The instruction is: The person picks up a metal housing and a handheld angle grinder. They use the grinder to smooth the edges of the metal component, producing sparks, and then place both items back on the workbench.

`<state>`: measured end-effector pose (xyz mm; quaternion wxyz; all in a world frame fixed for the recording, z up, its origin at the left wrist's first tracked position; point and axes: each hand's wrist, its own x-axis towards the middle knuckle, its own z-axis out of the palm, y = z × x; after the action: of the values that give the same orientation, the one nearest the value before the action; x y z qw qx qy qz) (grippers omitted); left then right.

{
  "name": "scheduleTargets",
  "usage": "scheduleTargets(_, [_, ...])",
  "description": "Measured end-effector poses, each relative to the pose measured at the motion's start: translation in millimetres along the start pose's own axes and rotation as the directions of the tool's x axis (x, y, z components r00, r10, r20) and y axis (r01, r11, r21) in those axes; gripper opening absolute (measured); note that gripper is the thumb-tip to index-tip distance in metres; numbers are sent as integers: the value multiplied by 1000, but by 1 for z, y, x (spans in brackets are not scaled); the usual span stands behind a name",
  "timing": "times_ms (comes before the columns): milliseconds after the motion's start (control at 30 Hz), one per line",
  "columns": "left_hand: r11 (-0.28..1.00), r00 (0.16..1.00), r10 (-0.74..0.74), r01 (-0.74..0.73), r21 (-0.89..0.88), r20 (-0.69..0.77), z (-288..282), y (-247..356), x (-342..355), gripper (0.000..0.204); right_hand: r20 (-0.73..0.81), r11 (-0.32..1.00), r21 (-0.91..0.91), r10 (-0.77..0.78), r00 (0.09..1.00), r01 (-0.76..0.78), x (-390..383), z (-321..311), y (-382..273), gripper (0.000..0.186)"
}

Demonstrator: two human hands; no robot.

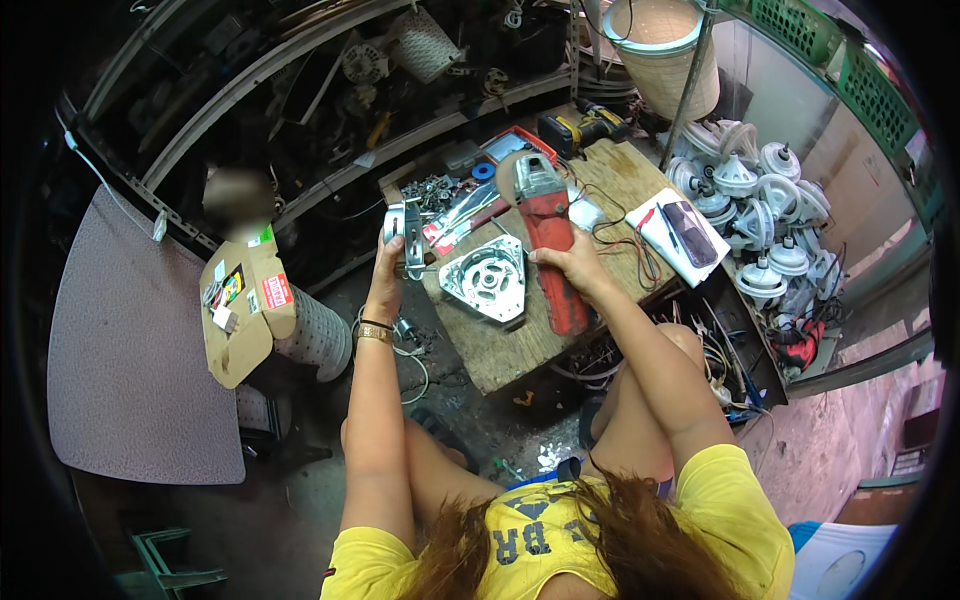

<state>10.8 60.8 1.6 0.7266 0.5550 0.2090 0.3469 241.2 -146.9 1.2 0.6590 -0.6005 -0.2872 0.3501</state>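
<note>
A wooden table (pixel 490 365) spans the middle, and a heap of white plastic parts (pixel 786 256) lies beyond its right edge. Over the table's near half is a red grinder (pixel 556 300), its grey head and disc (pixel 508 180) pointing toward the far edge. The right hand (pixel 577 262) is wrapped around the grinder's body with the thumb across the top; I cannot tell whether the tool also rests on the wood.

A yellow and black drill (pixel 584 128) lies at the far edge. Near the right edge is a sheet of white paper (pixel 650 225). A silver 3-cornered metal cover (pixel 484 280) lies flat near the left edge, just beside the grinder.

Next in size is a shiny metal piece (pixel 414 240), upright just off the left edge; the left hand (pixel 384 262) pinches it, thumb on the near face. A dark phone (pixel 696 233) lies on the paper beside a pen (pixel 667 239). Loose screws (pixel 432 193) are scattered by the far left corner.
</note>
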Motion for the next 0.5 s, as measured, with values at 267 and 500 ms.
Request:
scheduleTargets(267, [999, 992, -42, 40, -13, -116, 6, -36, 18, 55, 102, 999, -36, 34, 994, -30, -5, 33, 19, 64])
scheduleTargets(500, [1000, 988, -2, -2, -24, -153, 36, -32, 13, 53, 138, 992, -67, 116, 984, -108, -4, 48, 30, 66])
